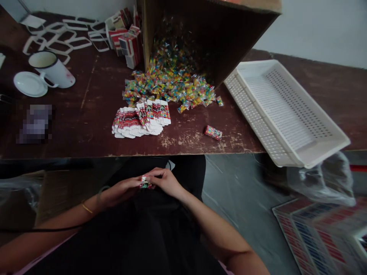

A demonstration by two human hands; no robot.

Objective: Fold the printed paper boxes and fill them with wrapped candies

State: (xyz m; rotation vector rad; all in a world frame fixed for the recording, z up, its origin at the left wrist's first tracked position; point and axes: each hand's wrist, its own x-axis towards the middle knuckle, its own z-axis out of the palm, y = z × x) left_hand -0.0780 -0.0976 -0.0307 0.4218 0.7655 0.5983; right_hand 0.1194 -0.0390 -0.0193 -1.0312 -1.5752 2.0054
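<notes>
Over my lap, below the table's front edge, both hands hold one small printed candy box (145, 185) with a white flap on top. My left hand (124, 190) grips its left side, and my right hand (166, 182) has its fingers on the flap and right side. On the table in front lie fanned stacks of flat, unfolded candy boxes (129, 124). A formed candy box (213, 132) rests by itself to the right. Behind them, small clear packets of colourful candy (172, 86) spill from a cardboard carton (243, 34) lying on its side.
A white perforated plastic basket (286, 110) overhangs the table edge at right. On the left stand an enamel mug (51, 70), its lid (30, 84) and a blurred-out item (34, 124). White paper bands (60, 36) and red-and-white boxes (127, 40) lie behind.
</notes>
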